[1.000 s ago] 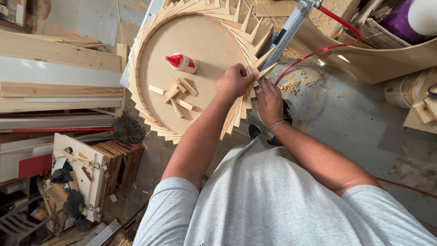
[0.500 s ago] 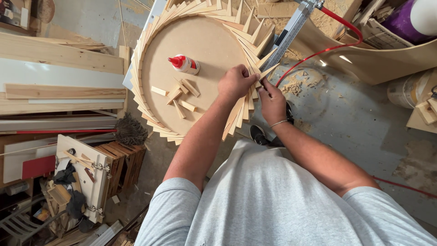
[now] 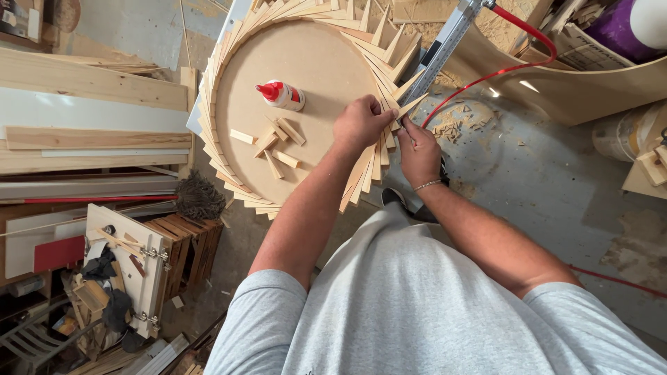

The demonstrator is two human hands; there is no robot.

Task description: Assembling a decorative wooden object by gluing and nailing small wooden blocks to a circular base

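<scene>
Wooden slat [image 3: 410, 105], tip up-right, pinched

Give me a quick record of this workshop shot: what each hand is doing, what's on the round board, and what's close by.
left hand: pressing wooden strips at the disc's rim
right hand: pinching one strip beside it
round board: ringed with overlapping strips
on board: glue bottle, loose wood pieces
nearby: metal clamp bar, red cable

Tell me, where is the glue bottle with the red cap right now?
In the head view, the glue bottle lies on its side on the round wooden disc, upper left of the left hand and just above the loose wooden wedges.
</scene>
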